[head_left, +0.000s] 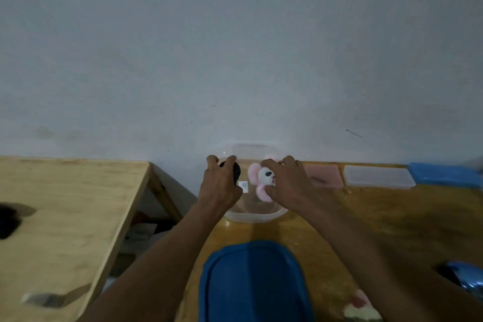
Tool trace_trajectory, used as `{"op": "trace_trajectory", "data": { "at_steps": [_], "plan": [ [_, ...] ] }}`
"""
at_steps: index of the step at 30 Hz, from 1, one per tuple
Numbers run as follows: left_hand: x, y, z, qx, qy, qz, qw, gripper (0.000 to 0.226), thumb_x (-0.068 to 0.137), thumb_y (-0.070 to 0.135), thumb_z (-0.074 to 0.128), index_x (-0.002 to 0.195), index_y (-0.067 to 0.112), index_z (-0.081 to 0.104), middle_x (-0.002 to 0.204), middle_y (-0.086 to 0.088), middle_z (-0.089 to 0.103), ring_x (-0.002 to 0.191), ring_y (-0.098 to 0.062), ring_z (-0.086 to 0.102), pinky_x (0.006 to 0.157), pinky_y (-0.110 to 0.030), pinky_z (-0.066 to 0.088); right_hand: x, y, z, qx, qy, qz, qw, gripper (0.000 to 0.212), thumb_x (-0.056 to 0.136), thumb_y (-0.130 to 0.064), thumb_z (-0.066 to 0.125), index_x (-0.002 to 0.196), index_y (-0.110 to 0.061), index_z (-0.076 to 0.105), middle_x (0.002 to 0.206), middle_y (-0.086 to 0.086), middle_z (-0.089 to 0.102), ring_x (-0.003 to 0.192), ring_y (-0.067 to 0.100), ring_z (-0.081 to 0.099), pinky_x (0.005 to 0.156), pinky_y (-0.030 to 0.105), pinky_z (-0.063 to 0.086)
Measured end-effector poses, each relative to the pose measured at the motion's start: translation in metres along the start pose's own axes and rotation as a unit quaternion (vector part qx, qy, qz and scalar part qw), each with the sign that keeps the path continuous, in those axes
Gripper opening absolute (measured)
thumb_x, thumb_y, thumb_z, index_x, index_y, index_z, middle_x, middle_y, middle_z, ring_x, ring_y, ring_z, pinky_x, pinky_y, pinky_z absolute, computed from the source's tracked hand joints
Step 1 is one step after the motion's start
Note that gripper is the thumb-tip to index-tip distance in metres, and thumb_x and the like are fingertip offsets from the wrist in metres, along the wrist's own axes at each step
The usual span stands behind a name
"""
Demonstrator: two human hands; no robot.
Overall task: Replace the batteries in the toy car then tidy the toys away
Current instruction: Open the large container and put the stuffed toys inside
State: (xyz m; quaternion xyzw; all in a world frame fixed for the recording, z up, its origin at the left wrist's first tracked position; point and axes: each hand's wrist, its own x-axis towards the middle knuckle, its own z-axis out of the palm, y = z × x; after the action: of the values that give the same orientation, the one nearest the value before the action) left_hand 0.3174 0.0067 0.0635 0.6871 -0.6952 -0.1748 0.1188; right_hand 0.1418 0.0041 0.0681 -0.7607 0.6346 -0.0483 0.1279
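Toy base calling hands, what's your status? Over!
Left hand gripping a dark object, right hand gripping the pink plush toy. Both above the clear tub. Blue lid off, lying in front. Nothing in the way.

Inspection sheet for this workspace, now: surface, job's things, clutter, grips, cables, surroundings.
Surface: glossy wooden table; paler table on its left.
Job's things: clear tub, blue lid lying in front of it; pink plush toy; dark object, too blurred to identify.
Clutter: pink box, clear box, blue box along the wall.
Grips: left hand holds the dark object, right hand holds the plush toy, both over the tub.
Cables: nothing seen.
Surroundings: grey wall.
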Motion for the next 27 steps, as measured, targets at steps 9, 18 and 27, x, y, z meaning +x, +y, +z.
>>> {"op": "trace_trajectory", "data": {
  "at_steps": [9,18,27],
  "plan": [
    [0.046,-0.011,0.028,-0.04,-0.041,0.013,0.998,0.071,0.078,0.019,0.074,0.139,0.021,0.038,0.136,-0.013,0.03,0.104,-0.029,0.057,0.087,-0.03,0.05,0.036,0.0,0.014,-0.035,-0.031,0.037,0.998,0.056,0.083,-0.043,0.063,0.134,-0.035,0.041,0.133,0.009,0.048,0.114,0.026,0.049,0.097,0.04,0.045],
    [0.085,-0.019,0.057,-0.019,-0.1,-0.033,0.994,0.066,0.085,0.019,0.066,0.143,0.019,0.034,0.143,-0.02,0.029,0.117,-0.034,0.049,0.095,-0.037,0.046,0.081,0.008,0.043,-0.035,-0.113,0.023,0.993,0.063,0.086,-0.035,0.062,0.143,-0.027,0.036,0.135,0.016,0.041,0.122,0.034,0.04,0.101,0.037,0.036],
    [0.101,-0.008,0.067,0.11,-0.134,0.012,0.985,0.059,0.094,0.035,0.052,0.14,0.005,0.031,0.136,-0.018,0.041,0.122,-0.034,0.04,0.097,-0.04,0.039,0.104,0.018,0.067,-0.016,-0.115,0.048,0.992,0.063,0.081,-0.04,0.067,0.131,-0.013,0.039,0.124,0.015,0.05,0.112,0.031,0.047,0.092,0.035,0.039]
  ]
}}
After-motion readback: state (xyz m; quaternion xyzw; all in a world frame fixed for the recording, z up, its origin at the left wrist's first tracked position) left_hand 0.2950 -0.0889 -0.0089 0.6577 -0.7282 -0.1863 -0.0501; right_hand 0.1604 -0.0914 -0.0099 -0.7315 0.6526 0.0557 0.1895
